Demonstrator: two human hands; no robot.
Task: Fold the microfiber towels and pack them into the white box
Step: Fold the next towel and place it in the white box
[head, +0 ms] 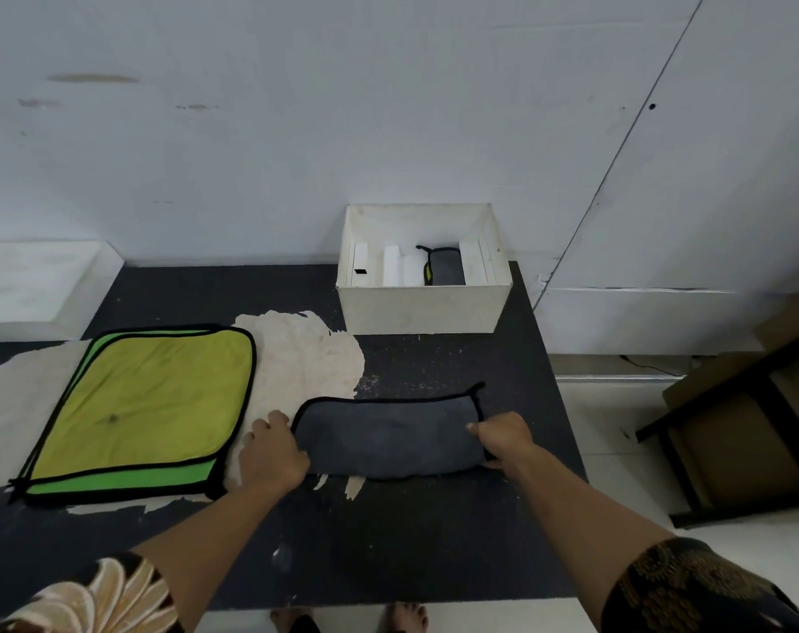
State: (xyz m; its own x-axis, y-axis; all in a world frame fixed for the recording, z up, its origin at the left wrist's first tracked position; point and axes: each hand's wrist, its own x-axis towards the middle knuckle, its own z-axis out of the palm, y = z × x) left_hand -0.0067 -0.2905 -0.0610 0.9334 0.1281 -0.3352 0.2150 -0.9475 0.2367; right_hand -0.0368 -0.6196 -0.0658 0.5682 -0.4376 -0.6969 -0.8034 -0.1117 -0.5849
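Two short ends of a grey microfiber towel [388, 434] are held at once: the left end is gripped by the left hand [274, 452], with fingers curled at the black-piped edge, and the right end is pinched by the right hand [502, 438]. This towel is folded into a long band and laid flat on the black table [388, 541], right of its middle, with the long edges running side to side. A strip of bare tabletop is seen between the band's far edge and the white box [422, 308], which is set at the table's back edge against the wall [297, 130], with its top open. Inside the box, a second grey towel [445, 267] with a yellow edge is stood in a slot between white dividers, toward the right side. Just beside the left hand, yellow and green towels [146, 404] are stacked flat, unfolded, over a pale peeled patch [306, 354] of the tabletop. Past the table's right edge, pale floor [616, 450] is seen, and beyond it dark-framed furniture [731, 427], well apart from the towel.
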